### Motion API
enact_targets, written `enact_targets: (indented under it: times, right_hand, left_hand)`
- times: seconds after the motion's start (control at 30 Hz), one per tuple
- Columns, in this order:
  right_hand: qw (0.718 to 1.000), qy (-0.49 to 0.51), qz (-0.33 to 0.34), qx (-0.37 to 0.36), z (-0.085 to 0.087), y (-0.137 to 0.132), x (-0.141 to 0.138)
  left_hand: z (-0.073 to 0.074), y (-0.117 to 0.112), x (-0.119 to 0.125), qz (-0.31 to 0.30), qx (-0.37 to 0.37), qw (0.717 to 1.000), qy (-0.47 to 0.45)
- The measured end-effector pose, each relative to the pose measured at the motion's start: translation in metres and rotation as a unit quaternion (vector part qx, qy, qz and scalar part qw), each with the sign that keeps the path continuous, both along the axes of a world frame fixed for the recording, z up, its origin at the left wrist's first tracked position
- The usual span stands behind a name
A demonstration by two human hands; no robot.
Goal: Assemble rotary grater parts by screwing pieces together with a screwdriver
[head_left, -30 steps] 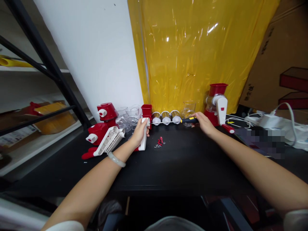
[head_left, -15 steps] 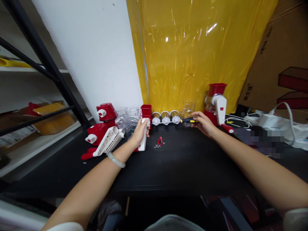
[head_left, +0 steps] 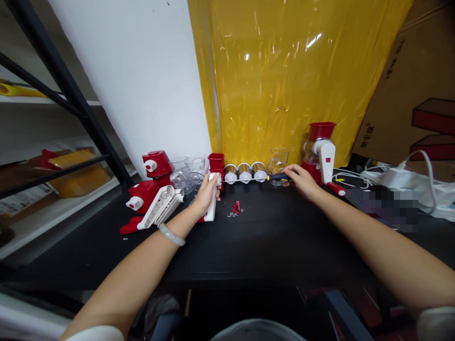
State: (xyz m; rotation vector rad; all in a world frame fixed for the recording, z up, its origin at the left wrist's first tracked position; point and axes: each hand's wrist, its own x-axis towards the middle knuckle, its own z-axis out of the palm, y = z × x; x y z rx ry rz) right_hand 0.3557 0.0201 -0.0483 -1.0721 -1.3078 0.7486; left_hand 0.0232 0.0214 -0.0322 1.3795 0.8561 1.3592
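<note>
My left hand (head_left: 206, 193) is wrapped round a white crank handle (head_left: 212, 208) with a red grip, held upright against a red hopper part (head_left: 216, 162). In my right hand (head_left: 299, 179) is a screwdriver (head_left: 278, 177) with a black-and-yellow handle, gripped by the fingers at its rear end. Its long thin shaft runs level to the left, and the tip meets the upper end of the crank handle; the exact contact point is too small to make out. Small screws (head_left: 232, 215) and red plastic pieces (head_left: 237, 206) lie on the black table just right of the crank handle.
Three metal grater drums (head_left: 244, 174) stand in a row behind the shaft. An assembled red-and-white rotary grater (head_left: 325, 156) is at right, near white cables and power adapters (head_left: 396, 177). At left are red grater bodies (head_left: 144, 196), more white crank handles (head_left: 159, 208) and clear plastic parts (head_left: 195, 163).
My right hand's fingers have shifted on the screwdriver handle, closing more over its rear end. My left hand, the crank handle and the screwdriver shaft stay nearly where they were.
</note>
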Motion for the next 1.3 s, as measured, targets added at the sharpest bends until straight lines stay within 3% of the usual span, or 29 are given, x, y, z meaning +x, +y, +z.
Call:
enact_targets:
  times: [0.17, 0.3, 0.53, 0.67, 0.83, 0.97, 1.13, 1.3]
  right_hand:
    - [0.999, 0.039, 0.021, -0.007, 0.0031, -0.0013, -0.0015]
    - [0.998, -0.045, 0.004, 0.038, 0.0033, -0.0028, 0.0005]
    - [0.991, -0.13, -0.029, 0.017, 0.001, -0.0035, 0.003]
    - [0.998, -0.052, -0.033, 0.028, -0.0014, 0.0023, 0.0028]
    - [0.993, 0.103, 0.064, -0.008, -0.0017, 0.0012, -0.0011]
    - [0.986, 0.139, 0.093, -0.009, 0.0007, -0.0038, -0.0029]
    - [0.992, 0.109, 0.067, 0.007, 0.0004, -0.0001, -0.0016]
    - [0.999, -0.042, 0.0, 0.013, -0.0032, 0.0032, 0.0041]
  left_hand:
    - [0.0, -0.0012, 0.0005, -0.003, 0.002, 1.0, 0.005]
    - [0.0003, -0.0007, -0.0001, -0.002, 0.005, 1.0, 0.005]
    - [-0.0006, 0.0013, -0.0016, 0.001, 0.006, 1.0, 0.009]
    - [-0.0006, 0.0017, -0.0012, 0.001, 0.008, 1.0, 0.011]
    - [-0.0004, 0.0007, -0.0004, -0.003, 0.011, 1.0, 0.013]
    - [-0.0002, -0.0008, 0.0002, -0.003, 0.009, 1.0, 0.013]
    - [0.0, -0.0014, 0.0013, -0.004, 0.008, 1.0, 0.012]
    - [-0.0005, -0.0002, 0.0011, -0.002, 0.006, 1.0, 0.014]
